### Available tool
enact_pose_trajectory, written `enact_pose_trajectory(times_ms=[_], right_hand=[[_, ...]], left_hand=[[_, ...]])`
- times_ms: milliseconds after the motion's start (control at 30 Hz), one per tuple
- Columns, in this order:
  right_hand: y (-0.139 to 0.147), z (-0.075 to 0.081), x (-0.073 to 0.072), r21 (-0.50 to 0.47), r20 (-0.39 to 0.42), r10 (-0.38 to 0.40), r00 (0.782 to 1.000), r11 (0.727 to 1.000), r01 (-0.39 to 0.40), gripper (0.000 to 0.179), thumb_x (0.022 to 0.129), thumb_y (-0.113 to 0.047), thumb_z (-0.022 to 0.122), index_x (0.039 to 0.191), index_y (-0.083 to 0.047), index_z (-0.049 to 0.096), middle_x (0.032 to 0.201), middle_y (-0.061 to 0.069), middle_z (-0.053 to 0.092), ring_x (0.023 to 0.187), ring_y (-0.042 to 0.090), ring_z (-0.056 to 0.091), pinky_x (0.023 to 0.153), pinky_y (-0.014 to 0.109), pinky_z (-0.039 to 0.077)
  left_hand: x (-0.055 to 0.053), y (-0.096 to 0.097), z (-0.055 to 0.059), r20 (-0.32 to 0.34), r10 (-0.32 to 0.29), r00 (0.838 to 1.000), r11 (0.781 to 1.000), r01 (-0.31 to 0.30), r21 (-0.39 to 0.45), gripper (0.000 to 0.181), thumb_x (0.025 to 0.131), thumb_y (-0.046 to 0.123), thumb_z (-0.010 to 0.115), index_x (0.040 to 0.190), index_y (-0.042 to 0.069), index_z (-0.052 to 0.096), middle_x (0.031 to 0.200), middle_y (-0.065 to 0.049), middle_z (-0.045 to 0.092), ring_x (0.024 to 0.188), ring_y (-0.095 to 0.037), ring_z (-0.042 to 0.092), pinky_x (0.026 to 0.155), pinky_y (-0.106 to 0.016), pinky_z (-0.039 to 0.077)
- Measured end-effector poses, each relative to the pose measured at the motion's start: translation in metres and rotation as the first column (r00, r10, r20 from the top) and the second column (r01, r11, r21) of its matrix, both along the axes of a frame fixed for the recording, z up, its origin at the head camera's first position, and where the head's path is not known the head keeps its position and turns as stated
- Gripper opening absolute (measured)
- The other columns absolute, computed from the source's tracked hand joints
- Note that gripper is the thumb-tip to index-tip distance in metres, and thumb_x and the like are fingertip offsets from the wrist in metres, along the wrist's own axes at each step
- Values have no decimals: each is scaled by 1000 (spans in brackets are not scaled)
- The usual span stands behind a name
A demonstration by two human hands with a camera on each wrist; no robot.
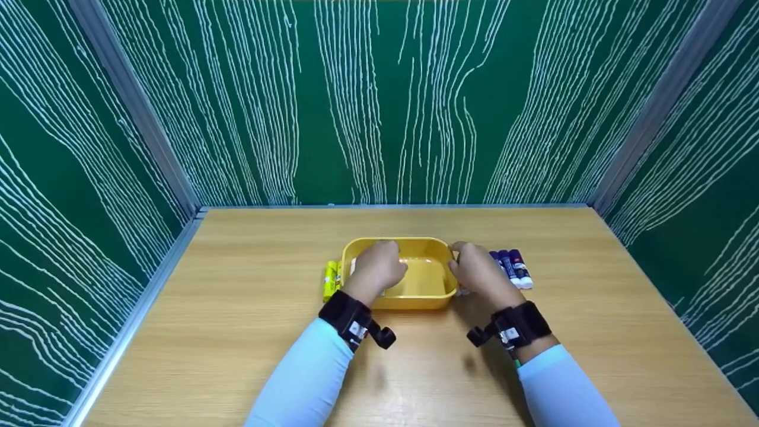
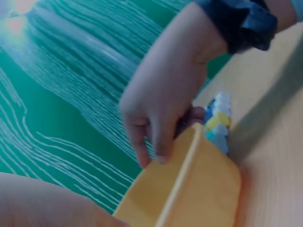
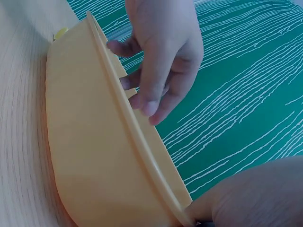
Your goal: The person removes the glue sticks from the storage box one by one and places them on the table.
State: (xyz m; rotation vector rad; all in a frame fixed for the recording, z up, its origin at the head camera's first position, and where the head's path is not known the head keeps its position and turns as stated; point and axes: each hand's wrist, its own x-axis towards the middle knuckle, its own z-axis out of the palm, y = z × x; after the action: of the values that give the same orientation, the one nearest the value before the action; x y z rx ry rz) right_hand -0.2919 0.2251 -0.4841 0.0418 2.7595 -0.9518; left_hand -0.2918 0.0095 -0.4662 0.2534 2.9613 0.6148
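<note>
A yellow plastic bin [image 1: 415,303] sits on the table in the head view. My left hand [image 1: 378,265] is over its left half, and in the right wrist view that left hand [image 3: 163,66] has loosely bent fingers with nothing visible between them. A small white thing [image 1: 353,265] shows partly beneath it inside the bin. At the bin's right end is my right hand [image 1: 476,270], beside the rim; in the left wrist view this right hand [image 2: 163,90] has fingers near the glue sticks [image 2: 218,120]. Whether it grips one is hidden.
Purple-capped glue sticks [image 1: 511,268] lie side by side right of the right hand. Yellow sticks [image 1: 330,280] lie against the bin's left side. Green walls with white lines [image 1: 391,107] enclose the wooden table [image 1: 267,255] at the back and sides.
</note>
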Motion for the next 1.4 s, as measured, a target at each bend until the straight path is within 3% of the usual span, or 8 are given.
enact_pose_trajectory(times_ms=[133,333,533,833,1200,1400], right_hand=[[0,1,1,-26,29,-16,999,1000,16,47,98,-17,49,143,-12,38,106,14,57,66,24,61,52,33,54],[0,2,1,-50,55,-25,998,998,28,48,98,-16,49,144,-12,37,112,14,55,65,24,62,55,36,55],[-1,2,1,-49,41,-22,999,999,24,47,98,-16,50,143,-11,38,114,14,55,67,24,61,53,33,54],[-2,0,-2,18,-7,-7,1000,1000,7,45,96,-17,52,140,-10,42,100,13,58,63,21,61,48,29,52],[-2,1,-2,-6,28,-18,999,1000,19,46,97,-17,51,141,-10,41,109,14,56,69,22,62,51,30,54],[-2,0,-1,-17,38,-31,999,999,32,45,97,-17,51,141,-11,41,109,13,56,67,23,62,52,32,54]], left_hand=[[-3,5,-5,-2,-25,1000,997,25,-78,17,89,23,63,102,12,62,89,-1,57,70,-19,54,56,-31,45],[-9,8,-10,-8,-19,1000,984,17,-178,17,87,7,62,103,13,64,96,-2,62,75,-16,55,63,-32,48],[-12,7,-11,-2,-5,1000,978,4,-208,19,86,3,63,101,14,65,100,-3,64,78,-17,57,66,-33,50],[-10,2,-13,-73,-16,997,987,4,-158,16,85,0,61,97,9,67,97,-5,66,83,-18,61,68,-32,52],[-11,3,-17,67,45,997,995,-39,-97,17,81,2,71,94,9,64,92,-4,62,73,-17,57,55,-28,49],[-11,5,-17,98,59,993,995,-51,-83,18,78,4,75,91,9,64,88,-4,61,69,-18,56,50,-28,48]])
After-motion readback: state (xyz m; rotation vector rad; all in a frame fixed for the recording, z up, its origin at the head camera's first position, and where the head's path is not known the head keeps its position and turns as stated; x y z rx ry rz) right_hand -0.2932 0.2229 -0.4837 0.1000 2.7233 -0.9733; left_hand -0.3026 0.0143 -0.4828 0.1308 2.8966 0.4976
